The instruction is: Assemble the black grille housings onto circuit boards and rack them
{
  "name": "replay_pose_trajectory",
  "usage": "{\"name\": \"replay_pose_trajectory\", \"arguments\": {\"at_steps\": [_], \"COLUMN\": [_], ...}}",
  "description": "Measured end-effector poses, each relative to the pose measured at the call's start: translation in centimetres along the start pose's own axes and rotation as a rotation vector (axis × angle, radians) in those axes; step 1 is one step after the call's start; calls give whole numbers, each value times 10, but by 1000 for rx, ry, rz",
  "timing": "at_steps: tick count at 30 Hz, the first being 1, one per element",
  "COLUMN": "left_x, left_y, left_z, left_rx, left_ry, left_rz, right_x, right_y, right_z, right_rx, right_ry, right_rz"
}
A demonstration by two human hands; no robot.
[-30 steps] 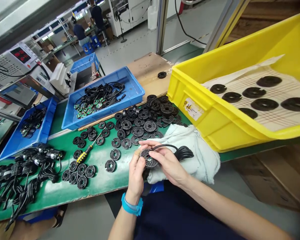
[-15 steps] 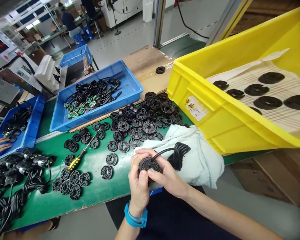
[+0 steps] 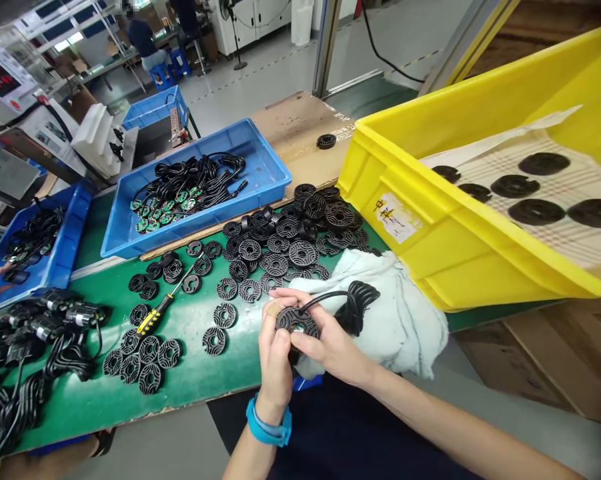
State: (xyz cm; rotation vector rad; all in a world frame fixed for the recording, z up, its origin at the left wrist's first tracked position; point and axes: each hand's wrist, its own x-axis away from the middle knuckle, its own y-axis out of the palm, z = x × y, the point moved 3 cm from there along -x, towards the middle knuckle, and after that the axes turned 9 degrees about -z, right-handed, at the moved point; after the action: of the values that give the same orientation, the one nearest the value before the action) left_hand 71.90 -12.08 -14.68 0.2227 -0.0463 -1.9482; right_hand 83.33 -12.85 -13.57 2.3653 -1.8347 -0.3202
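Black and slotted — pinching the vented disc (image 3: pixel 297 321) between closed fingers of left hand (image 3: pixel 275 357) and right hand (image 3: pixel 335 347), near the white cloth (image 3: pixel 405 320).

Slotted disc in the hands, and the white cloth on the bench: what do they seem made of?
Slotted disc: probably moulded plastic, matte black, judging by its crisp cut-outs. White cloth: soft fabric, dull, rumpled into folds; fibre unclear.

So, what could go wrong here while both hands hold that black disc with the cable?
The left hand and right hand hold the black disc at the edge of the green table; a slip could drop it to the floor. Its cable coil lies loose on the white cloth, so a pull might drag or snag it.
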Motion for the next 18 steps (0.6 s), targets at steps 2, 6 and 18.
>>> {"name": "replay_pose_trajectory", "arguments": {"at_steps": [2, 6, 18], "left_x": [0, 2, 4], "left_y": [-1, -3, -3], "left_z": [1, 3, -2], "left_rx": [-29, -66, -150], "left_ry": [-3, -18, 82], "left_rz": [-42, -109, -111], "right_x": [-2, -3, -8], "right_y": [-1, -10, -27], "right_z": [0, 0, -4], "right_rx": [-4, 30, 114], "right_ry": [18, 50, 100], "right_rz": [-34, -146, -333]}}
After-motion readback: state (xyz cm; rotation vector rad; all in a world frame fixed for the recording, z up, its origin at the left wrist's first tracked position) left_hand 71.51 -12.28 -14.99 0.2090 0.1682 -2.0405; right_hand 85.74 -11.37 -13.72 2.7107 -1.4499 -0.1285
